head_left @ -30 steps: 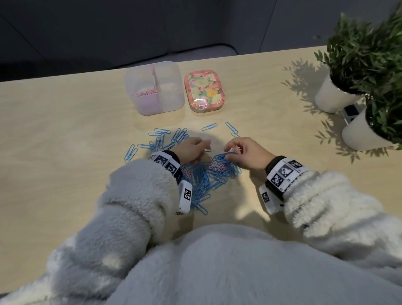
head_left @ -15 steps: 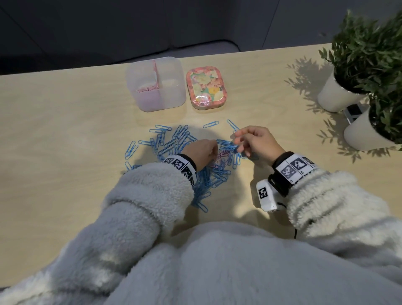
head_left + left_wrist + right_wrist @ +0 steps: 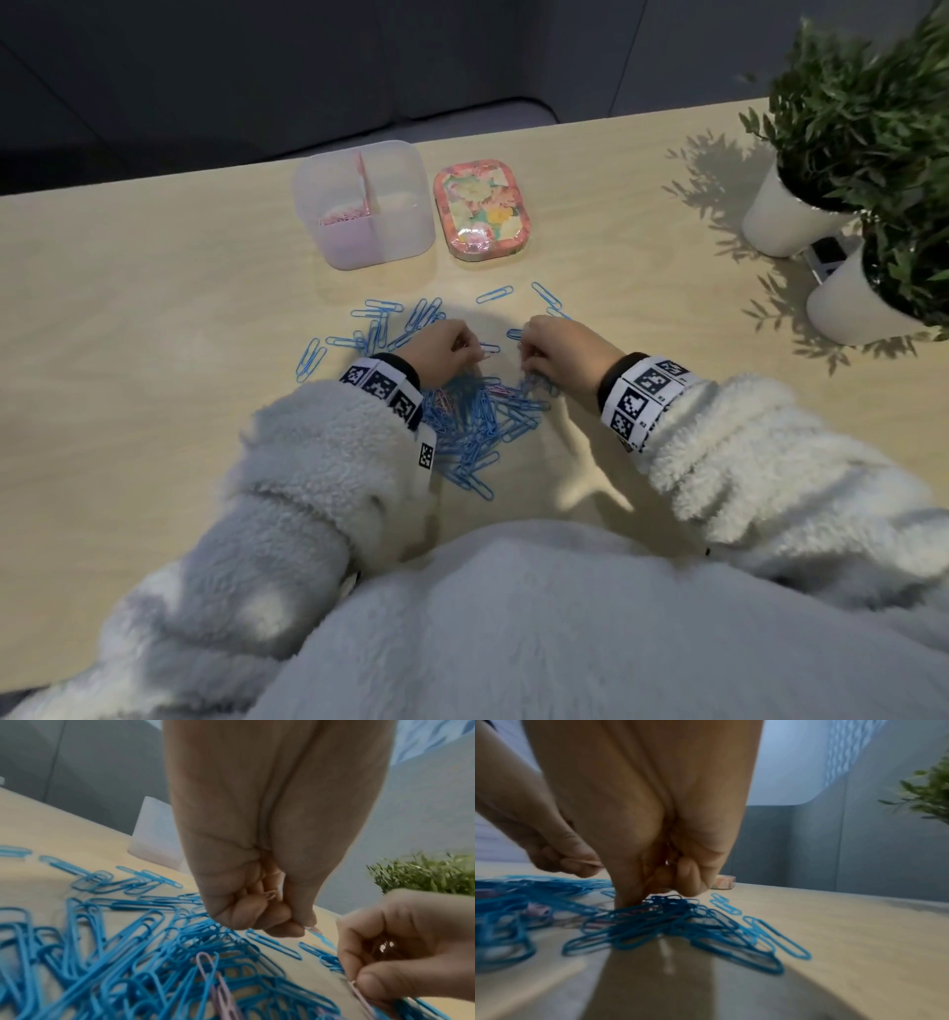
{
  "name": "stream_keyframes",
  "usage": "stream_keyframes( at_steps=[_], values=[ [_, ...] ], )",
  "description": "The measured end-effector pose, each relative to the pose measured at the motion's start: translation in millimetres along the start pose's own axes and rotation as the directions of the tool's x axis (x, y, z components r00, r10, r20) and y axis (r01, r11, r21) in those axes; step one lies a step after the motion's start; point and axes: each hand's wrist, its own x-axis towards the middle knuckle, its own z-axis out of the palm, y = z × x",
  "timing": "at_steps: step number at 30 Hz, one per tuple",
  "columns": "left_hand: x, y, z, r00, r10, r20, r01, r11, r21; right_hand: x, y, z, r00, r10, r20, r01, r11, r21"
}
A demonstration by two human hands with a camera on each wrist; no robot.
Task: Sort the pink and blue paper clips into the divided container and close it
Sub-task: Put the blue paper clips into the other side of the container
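Now my right hand (image 3: 560, 349), lifted a moment ago, is back down pinching a pink clip from the mostly blue wire paper-clip pile (image 3: 477, 416), my left hand (image 3: 441, 349) curls round pink ones, and the translucent divided plastic container (image 3: 359, 205) waits open at twelve o'clock.

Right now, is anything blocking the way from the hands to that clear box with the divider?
Nothing visible does. The clear divided plastic container stands open just beyond the pile of blue paper clips; its floral lid lies beside it, to the right. Only bare wooden table and scattered clips lie between it and the left hand and right hand.
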Motion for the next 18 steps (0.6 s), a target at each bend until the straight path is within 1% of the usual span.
stream_keyframes(
  at_steps=[2,3,4,6,7,9,10,11,12,15,16,17,18],
  values=[
    [0.7,0.7,-1.9,0.999,-0.014,0.043,0.017,0.996,-0.085,-2.8,10.4,0.0,0.999,0.015,-0.051,-0.007,0.988,0.155],
    [1.2,1.6,-2.6,0.997,-0.024,0.073,0.033,0.991,-0.133,-5.3,15.2,-1.7,0.997,0.042,-0.069,-0.021,0.962,0.271],
    [1.8,2.3,-2.9,0.993,-0.035,0.113,0.055,0.981,-0.184,-8.0,19.4,-4.2,0.994,0.074,-0.086,-0.033,0.914,0.405],
    [3.5,4.2,-2.3,0.981,-0.061,0.185,0.117,0.945,-0.306,-14.5,24.6,-11.3,0.984,0.148,-0.103,-0.049,0.767,0.639],
    [5.2,5.9,-0.8,0.975,-0.086,0.205,0.162,0.908,-0.387,-18.1,25.4,-15.2,0.978,0.187,-0.095,-0.061,0.686,0.725],
    [8.1,11.4,3.1,0.966,-0.149,0.213,0.243,0.808,-0.537,-23.3,26.5,-21.5,0.971,0.237,-0.040,-0.082,0.483,0.871],
    [8.9,13.9,5.3,0.963,-0.174,0.205,0.263,0.775,-0.574,-25.4,26.4,-24.8,0.970,0.241,-0.017,-0.076,0.371,0.926],
    [9.7,15.6,7.9,0.966,-0.178,0.188,0.255,0.776,-0.577,-26.3,27.1,-27.3,0.968,0.249,0.001,-0.067,0.257,0.964],
    [10.6,15.3,10.2,0.974,-0.159,0.161,0.222,0.807,-0.547,-26.6,27.7,-30.0,0.966,0.258,0.027,-0.066,0.143,0.988],
    [9.0,15.6,16.0,0.989,-0.078,0.123,0.118,0.925,-0.361,-26.1,29.2,-33.4,0.949,0.278,0.149,-0.105,-0.168,0.980],
    [9.1,16.4,19.0,0.990,-0.062,0.127,0.098,0.949,-0.298,-26.1,29.3,-32.8,0.944,0.275,0.182,-0.109,-0.261,0.959],
    [10.0,16.9,22.6,0.991,-0.048,0.127,0.076,0.973,-0.218,-25.6,30.7,-31.7,0.943,0.267,0.199,-0.105,-0.329,0.938],
    [10.8,18.0,25.7,0.992,-0.040,0.122,0.054,0.992,-0.115,-25.3,32.4,-30.5,0.945,0.255,0.206,-0.100,-0.375,0.922]
  ],
)
